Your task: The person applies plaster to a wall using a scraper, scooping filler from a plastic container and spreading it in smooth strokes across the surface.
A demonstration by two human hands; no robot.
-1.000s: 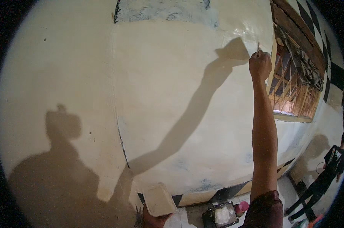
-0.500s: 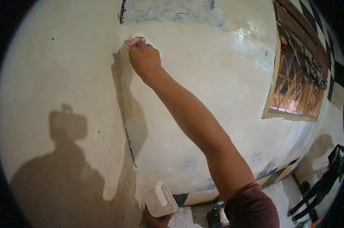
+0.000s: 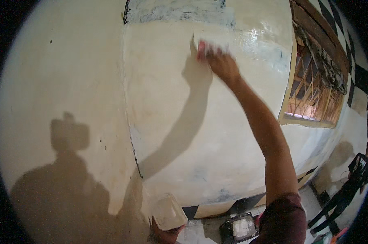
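Observation:
My right hand (image 3: pixel 221 65) is up against the cream wall (image 3: pixel 163 110), its fingers closed round a small pinkish-red tool (image 3: pixel 201 51). Motion blur hides the tool's exact kind; a pale part of it seems to lie against the wall. Low in the view, my left hand (image 3: pixel 167 235) grips a shallow white plastic tub (image 3: pixel 169 213) from beneath, close to the wall corner. The tub is tilted and its inside is smeared off-white.
A barred window (image 3: pixel 314 89) with a dark cloth is at the right. A dark crack (image 3: pixel 135 158) runs down the wall corner. On the floor stands a dark box (image 3: pixel 239 228) with something white on top. Another person (image 3: pixel 346 191) stands far right.
My right hand has swept the pinkish-red tool rightward across the wall, away from the corner. My left hand and the tub have barely shifted. More of the floor box shows.

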